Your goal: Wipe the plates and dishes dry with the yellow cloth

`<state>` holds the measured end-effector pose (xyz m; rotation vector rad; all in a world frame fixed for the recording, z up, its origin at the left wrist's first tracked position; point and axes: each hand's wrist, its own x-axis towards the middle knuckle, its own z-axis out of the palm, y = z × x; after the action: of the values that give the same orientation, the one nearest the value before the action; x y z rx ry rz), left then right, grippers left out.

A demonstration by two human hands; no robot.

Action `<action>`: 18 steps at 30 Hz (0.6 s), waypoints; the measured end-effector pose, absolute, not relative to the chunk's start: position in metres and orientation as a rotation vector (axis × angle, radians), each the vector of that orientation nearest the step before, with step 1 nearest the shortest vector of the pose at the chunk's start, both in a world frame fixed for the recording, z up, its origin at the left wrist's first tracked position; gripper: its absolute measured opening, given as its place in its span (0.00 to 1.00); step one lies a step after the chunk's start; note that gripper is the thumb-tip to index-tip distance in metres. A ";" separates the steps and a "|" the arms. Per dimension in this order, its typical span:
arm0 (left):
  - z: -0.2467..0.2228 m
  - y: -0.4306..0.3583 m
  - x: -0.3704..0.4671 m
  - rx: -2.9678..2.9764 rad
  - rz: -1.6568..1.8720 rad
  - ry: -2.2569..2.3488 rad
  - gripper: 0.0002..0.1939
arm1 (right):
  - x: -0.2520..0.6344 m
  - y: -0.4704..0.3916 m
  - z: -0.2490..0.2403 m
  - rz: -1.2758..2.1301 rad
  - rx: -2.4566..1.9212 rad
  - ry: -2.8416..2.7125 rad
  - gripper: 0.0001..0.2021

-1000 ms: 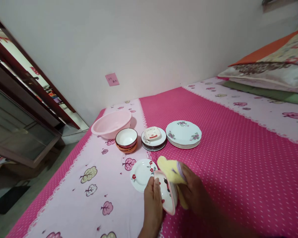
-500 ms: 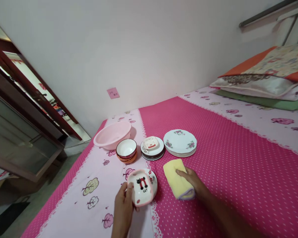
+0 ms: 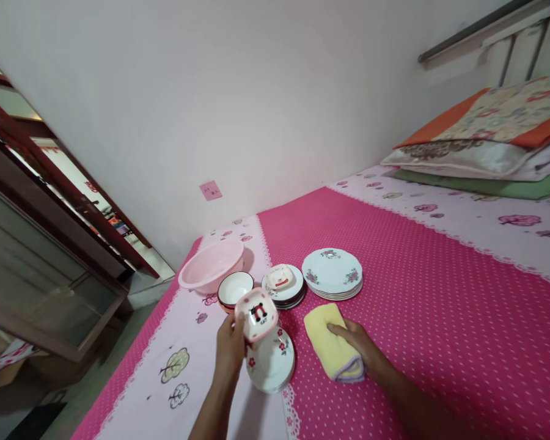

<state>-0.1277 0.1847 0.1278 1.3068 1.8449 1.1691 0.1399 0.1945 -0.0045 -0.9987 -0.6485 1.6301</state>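
Observation:
My left hand (image 3: pixel 231 343) grips a small square dish (image 3: pixel 255 313) with a pink rim and a cat picture, tilted toward me. It hovers over a stack of white plates (image 3: pixel 271 365) with red flowers. My right hand (image 3: pixel 355 342) holds a folded yellow cloth (image 3: pixel 332 342) with a purple edge, close to the bedspread. Beyond the cat dish are stacked bowls (image 3: pixel 234 287), white inside, partly covered by it. Another small square dish (image 3: pixel 279 277) sits on a stack of dark-edged plates (image 3: pixel 297 282). To their right is a stack of large flowered plates (image 3: pixel 332 269).
A pink basin (image 3: pixel 211 264) stands at the back left on the pink bedspread (image 3: pixel 421 311). Folded bedding and pillows (image 3: pixel 495 134) are piled at the far right. A white wall (image 3: pixel 275 110) rises behind, and a doorway opens on the left.
My left hand has lifted the cat dish up and away from me, uncovering the red-flowered plates beneath. The right hand still holds the cloth in nearly the same place.

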 end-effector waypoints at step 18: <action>0.118 0.343 -0.078 1.439 0.804 2.034 0.17 | 0.138 0.192 -0.001 1.644 -0.939 -0.651 0.24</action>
<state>-0.0780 0.3427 0.1178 1.4395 2.0337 0.8041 0.1381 0.1918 -0.0009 -0.9391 -0.6506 1.6441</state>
